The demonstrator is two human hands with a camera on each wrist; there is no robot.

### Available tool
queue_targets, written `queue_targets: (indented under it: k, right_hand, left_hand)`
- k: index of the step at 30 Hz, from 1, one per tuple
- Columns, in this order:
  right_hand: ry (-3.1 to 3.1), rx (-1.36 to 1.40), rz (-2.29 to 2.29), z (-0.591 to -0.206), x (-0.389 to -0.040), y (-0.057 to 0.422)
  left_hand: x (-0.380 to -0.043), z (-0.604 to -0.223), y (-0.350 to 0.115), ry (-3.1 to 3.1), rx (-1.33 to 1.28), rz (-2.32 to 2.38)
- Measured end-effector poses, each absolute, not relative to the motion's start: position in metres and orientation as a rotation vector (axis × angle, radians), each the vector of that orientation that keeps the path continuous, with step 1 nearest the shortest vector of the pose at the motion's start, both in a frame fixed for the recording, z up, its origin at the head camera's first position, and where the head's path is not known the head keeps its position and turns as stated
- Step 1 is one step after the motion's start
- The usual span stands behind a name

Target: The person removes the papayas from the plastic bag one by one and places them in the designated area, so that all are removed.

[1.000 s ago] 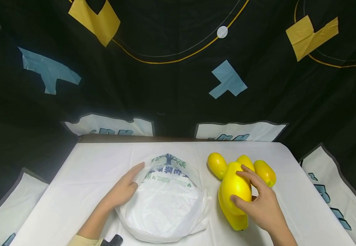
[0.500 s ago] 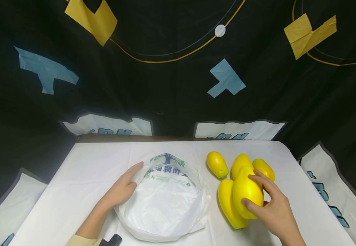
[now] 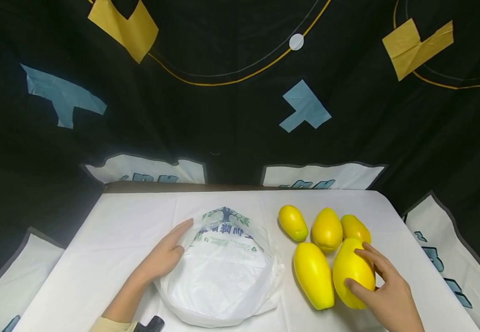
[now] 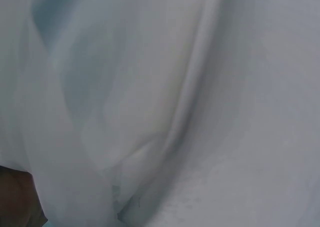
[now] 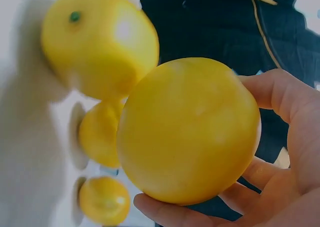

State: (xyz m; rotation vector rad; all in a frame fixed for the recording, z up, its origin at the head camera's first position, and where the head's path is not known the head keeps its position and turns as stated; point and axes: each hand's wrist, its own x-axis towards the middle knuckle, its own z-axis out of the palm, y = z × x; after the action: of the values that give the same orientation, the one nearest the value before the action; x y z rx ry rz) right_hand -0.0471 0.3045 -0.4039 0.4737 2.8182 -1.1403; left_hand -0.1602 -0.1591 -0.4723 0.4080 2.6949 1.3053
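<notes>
My left hand holds the near-left rim of a thin white plastic bag, which lies with its mouth spread and green and blue print on its far side. Some of the left fingers are hidden by the bag; in the left wrist view, its translucent folds fill most of the picture. My right hand grips a large, glossy yellow papaya-like fruit between thumb and fingers. Left of it lies a longer yellow papaya-like fruit. In the right wrist view the gripped fruit's rounded end faces the camera.
Behind the large fruits lie three smaller yellow ones: an oval one on the left, a plump one in the middle and another on the right. All are on a white-covered table. A dark printed curtain hangs behind.
My right hand has moved right and toward me with the gripped fruit, from over the long fruit to beside it, uncovering the fruits behind. The left hand and bag have stayed put.
</notes>
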Motion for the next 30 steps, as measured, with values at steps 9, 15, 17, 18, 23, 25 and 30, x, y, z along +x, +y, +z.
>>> queue_targets:
  k: [9,15,17,18,23,25,30]
  right_hand:
    - [2.759,0.557,-1.123,-0.420,-0.040,0.318]
    - [2.704,0.611,-1.116,-0.431,-0.043,0.318]
    - [2.691,0.623,-1.118,-0.434,-0.045,0.318]
    - [2.684,0.629,-1.119,-0.436,-0.045,0.318]
    - [2.656,0.634,-1.137,-0.443,-0.047,0.319]
    - [2.648,0.622,-1.147,-0.446,-0.047,0.319]
    - [2.652,0.585,-1.149,-0.449,-0.047,0.320]
  left_hand:
    - [-0.162,-0.471,-0.161,2.703,0.425,1.305]
    - [-0.162,-0.472,-0.161,2.695,0.413,1.306]
    - [-0.161,-0.472,-0.161,2.690,0.400,1.306]
    - [-0.161,-0.472,-0.161,2.688,0.395,1.305]
    - [-0.160,-0.473,-0.160,2.680,0.383,1.299]
    - [-0.160,-0.473,-0.160,2.680,0.383,1.297]
    - [-0.160,-0.474,-0.160,2.684,0.388,1.292]
